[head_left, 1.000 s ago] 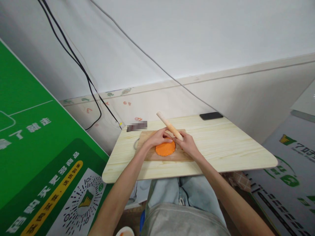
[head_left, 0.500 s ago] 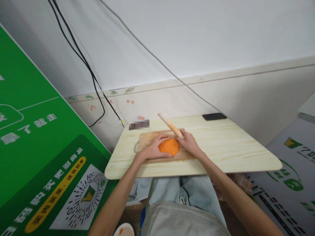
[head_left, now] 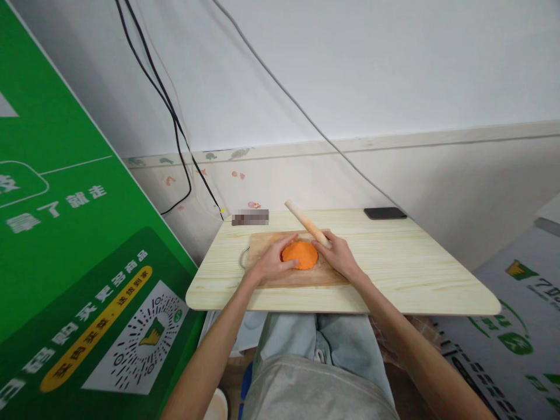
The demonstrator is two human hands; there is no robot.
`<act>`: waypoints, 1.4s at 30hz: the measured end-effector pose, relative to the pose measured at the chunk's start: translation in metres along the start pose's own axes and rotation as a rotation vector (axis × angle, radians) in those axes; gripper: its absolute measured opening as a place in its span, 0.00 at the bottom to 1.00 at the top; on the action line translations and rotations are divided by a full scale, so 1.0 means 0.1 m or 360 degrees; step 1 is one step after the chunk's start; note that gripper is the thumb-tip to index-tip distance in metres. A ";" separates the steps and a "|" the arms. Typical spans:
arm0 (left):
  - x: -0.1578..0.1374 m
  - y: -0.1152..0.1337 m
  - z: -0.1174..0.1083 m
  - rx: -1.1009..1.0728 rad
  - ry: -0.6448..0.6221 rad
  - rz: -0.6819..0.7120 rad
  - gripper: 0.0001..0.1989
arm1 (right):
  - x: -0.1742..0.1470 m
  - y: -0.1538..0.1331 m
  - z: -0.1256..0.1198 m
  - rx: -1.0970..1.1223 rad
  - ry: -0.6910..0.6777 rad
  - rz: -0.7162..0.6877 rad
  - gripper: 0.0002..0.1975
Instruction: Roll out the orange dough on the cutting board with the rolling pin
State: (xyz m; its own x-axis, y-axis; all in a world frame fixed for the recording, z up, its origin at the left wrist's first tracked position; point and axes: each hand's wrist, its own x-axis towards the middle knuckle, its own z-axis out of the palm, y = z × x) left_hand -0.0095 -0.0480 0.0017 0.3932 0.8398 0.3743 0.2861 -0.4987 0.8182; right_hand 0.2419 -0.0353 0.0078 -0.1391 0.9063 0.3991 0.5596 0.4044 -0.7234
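Observation:
An orange round of flattened dough [head_left: 301, 255], rough along its edge, lies on a wooden cutting board [head_left: 280, 279]. My left hand [head_left: 272, 261] rests at the dough's left side, thumb and fingers spread apart, the thumb touching its lower left edge. In my right hand [head_left: 336, 254] is a pale wooden rolling pin [head_left: 306, 221], held by one end and slanting up to the far left. That hand is at the dough's right edge; its fingertips are partly hidden.
The board with its metal ring handle [head_left: 244, 257] lies on a light wood-grain table [head_left: 420, 268]. A black phone [head_left: 385, 213] and a blurred-out dark object [head_left: 250, 217] are near the wall. A green printed panel [head_left: 87, 245] stands left; cables hang behind.
My left hand has eased from cupping the dough, its fingers now straighter and farther off it. The dough's edge looks more ragged. The rolling pin remains in my right hand. The view has shifted slightly.

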 end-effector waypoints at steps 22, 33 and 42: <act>0.10 -0.21 -0.07 0.0389 0.0744 -0.0248 0.12 | 0.26 -0.04 -0.10 -0.0739 -0.0250 -0.0324 0.23; 0.21 -0.13 -0.14 0.1135 0.0287 -0.0279 0.18 | 0.25 -0.05 -0.10 -0.1154 -0.0326 -0.0434 0.22; 0.16 -0.18 -0.10 0.1147 0.0296 -0.0188 0.14 | 0.12 -0.04 -0.06 -0.0997 -0.0284 -0.0391 0.24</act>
State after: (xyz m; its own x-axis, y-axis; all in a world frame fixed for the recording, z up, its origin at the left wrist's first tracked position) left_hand -0.0169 -0.0239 -0.0029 0.1888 0.8870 0.4214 0.8434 -0.3663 0.3932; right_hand 0.2436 -0.0266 0.0188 -0.4243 0.8257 0.3718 0.8532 0.5020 -0.1412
